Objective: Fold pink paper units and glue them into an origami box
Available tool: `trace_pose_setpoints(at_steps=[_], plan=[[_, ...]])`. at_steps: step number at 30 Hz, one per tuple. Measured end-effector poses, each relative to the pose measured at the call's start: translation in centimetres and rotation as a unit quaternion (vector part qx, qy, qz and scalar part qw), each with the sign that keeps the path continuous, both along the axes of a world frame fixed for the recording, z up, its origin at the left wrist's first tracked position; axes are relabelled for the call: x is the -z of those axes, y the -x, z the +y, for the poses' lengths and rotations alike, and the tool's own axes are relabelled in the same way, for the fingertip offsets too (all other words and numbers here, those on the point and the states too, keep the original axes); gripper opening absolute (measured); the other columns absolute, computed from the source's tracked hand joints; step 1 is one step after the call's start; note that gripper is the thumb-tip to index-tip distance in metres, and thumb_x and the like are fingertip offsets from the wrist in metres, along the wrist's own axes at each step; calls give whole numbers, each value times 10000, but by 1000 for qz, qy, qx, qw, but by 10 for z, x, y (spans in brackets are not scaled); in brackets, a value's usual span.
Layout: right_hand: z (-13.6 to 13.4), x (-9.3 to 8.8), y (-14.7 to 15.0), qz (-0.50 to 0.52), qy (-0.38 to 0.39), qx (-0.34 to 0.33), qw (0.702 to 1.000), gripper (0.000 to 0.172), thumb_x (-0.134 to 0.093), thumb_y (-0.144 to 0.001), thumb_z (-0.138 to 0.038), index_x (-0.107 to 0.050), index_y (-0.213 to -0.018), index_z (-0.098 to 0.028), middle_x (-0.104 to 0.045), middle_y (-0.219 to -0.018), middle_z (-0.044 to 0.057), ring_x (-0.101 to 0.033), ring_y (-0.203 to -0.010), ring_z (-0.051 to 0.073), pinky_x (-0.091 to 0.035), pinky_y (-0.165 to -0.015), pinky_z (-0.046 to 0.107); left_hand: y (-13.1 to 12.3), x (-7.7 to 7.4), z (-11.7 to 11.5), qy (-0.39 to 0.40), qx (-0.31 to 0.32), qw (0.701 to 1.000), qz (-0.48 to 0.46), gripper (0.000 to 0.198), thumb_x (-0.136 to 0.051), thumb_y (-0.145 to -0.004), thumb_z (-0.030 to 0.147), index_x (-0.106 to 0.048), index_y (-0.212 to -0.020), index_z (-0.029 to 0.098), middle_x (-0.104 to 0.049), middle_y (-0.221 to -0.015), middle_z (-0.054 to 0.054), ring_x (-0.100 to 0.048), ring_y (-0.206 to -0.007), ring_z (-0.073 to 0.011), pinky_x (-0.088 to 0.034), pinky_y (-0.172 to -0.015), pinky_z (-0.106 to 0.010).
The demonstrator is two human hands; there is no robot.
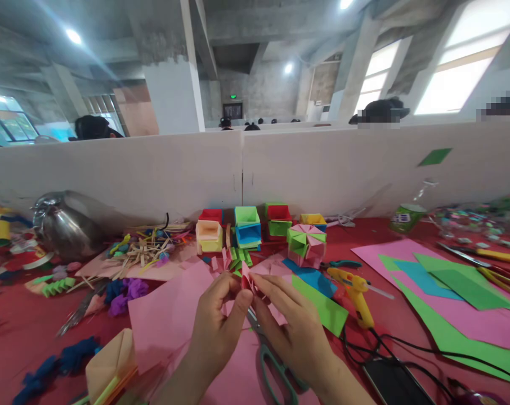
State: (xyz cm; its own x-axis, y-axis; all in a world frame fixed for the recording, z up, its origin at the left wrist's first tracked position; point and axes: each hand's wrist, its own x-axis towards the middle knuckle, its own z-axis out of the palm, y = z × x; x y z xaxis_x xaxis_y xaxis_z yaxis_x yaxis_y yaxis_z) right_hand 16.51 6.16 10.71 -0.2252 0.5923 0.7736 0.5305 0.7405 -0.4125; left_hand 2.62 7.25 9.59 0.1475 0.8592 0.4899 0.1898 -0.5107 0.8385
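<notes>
A small folded piece of pink paper (pixel 246 274) is pinched between my two hands, over the middle of the table. My left hand (pixel 222 315) grips it with thumb and index finger, and my right hand (pixel 289 318) closes on its other side; the lower part is hidden by my fingers. Green-handled scissors (pixel 276 368) lie beneath my hands on a sheet of pink paper (pixel 170 304). Just beyond stand folded paper boxes in several colours (pixel 247 228) and a round green-and-pink paper piece (pixel 307 244). Green strips of paper (pixel 240 257) lie in front of the boxes.
A yellow glue gun (pixel 356 292), its black cable (pixel 444 353) and a phone (pixel 398 382) are at right, beside coloured sheets (pixel 424 281). A metal jug (pixel 65 225), wooden sticks (pixel 143 250) and purple crepe paper (pixel 130 293) are at left. A white partition (pixel 153 174) runs behind.
</notes>
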Motion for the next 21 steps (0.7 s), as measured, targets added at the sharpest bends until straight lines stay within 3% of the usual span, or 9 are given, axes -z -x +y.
trace_pose_setpoints(at_steps=[6, 10, 12, 14, 17, 21], plan=[[7, 12, 0, -47, -61, 115, 990, 374, -484, -829, -100, -515, -1199, -144, -650, -992, 119, -616, -909, 216, -531, -749, 327, 1, 3, -2, -84, -97, 988, 85, 214, -440, -878, 204, -473, -669, 177, -513, -675, 16, -498, -637, -109, -385, -606, -213], [9, 21, 2, -81, -60, 145, 984, 412, -443, -868, -126, -455, -1278, -162, -677, -906, 98, -648, -764, 213, -546, -624, 327, -4, 8, -1, -93, -108, 987, 78, 162, -477, -853, 199, -528, -700, 177, -609, -803, -21, -582, -741, -129, -448, -679, -227], [9, 23, 4, -86, -71, 150, 982, 409, -417, -884, -131, -447, -1292, -155, -683, -940, 108, -658, -785, 212, -553, -646, 326, -8, 11, 1, -45, -91, 994, 38, 95, -487, -850, 236, -565, -853, 182, -630, -919, -47, -609, -804, -149, -484, -716, -250], [8, 24, 7, -85, -78, 151, 982, 418, -400, -887, -125, -440, -1302, -150, -674, -1019, 124, -657, -868, 213, -556, -710, 325, -13, 16, 1, 16, -72, 997, -7, 253, -457, -867, 265, -514, -1100, 184, -608, -1083, -85, -609, -935, -172, -489, -817, -295], [7, 23, 9, -78, -67, 137, 985, 437, -387, -875, -113, -441, -1307, -154, -671, -1051, 125, -654, -913, 210, -560, -739, 319, -18, 24, -1, 70, -52, 996, -33, 397, -367, -906, 274, -399, -1288, 170, -510, -1277, -117, -454, -1213, -195, -344, -1029, -358], [5, 22, 10, -69, -39, 118, 990, 455, -388, -854, -100, -452, -1300, -164, -672, -1049, 119, -658, -894, 208, -565, -728, 321, -17, 30, -3, 69, -47, 996, -32, 439, -321, -915, 239, -356, -1347, 170, -400, -1394, -98, -265, -1338, -185, -223, -1102, -364]])
